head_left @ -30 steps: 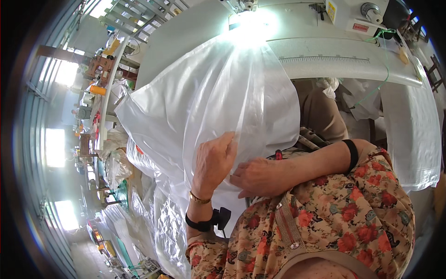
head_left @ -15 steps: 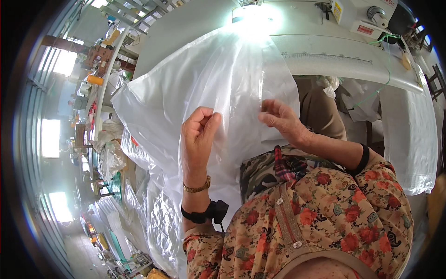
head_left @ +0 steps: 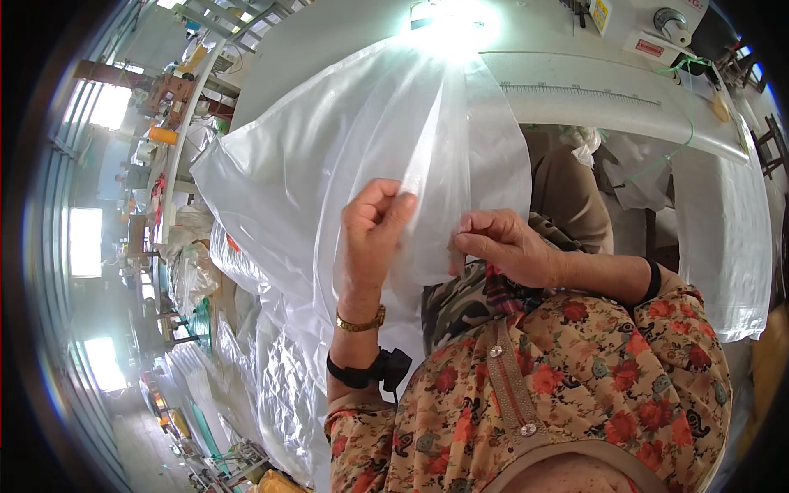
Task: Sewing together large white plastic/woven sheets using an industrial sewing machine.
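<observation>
Sheeting (head_left: 271, 172), white and glossy, spreads in front of you from the worktop (head_left: 312, 66) down over your lap, gathering into folds toward the bright lamp (head_left: 454, 20) at the top. Your left hand (head_left: 378, 226) is raised over the middle of it, its grip pinched on a fold between thumb and curled fingers. Your right hand (head_left: 505, 246) is beside it, nearer the right edge of the sheeting, thumb and fingertips drawn together; the fingers cover the spot, so you cannot tell whether that grip has plastic in it.

You have a gold watch (head_left: 360, 319) on the left wrist and a black strap (head_left: 353, 375) below it on the forearm; a black band (head_left: 653, 281) circles your right arm. Camouflage cloth (head_left: 450, 308) shows below your hands, next to your flowered shirt (head_left: 608, 370). Right of the lamp, a ruler (head_left: 575, 93) runs along the worktop, with a white machine (head_left: 645, 33) beyond it. Another white sheet (head_left: 723, 246) hangs at the far right.
</observation>
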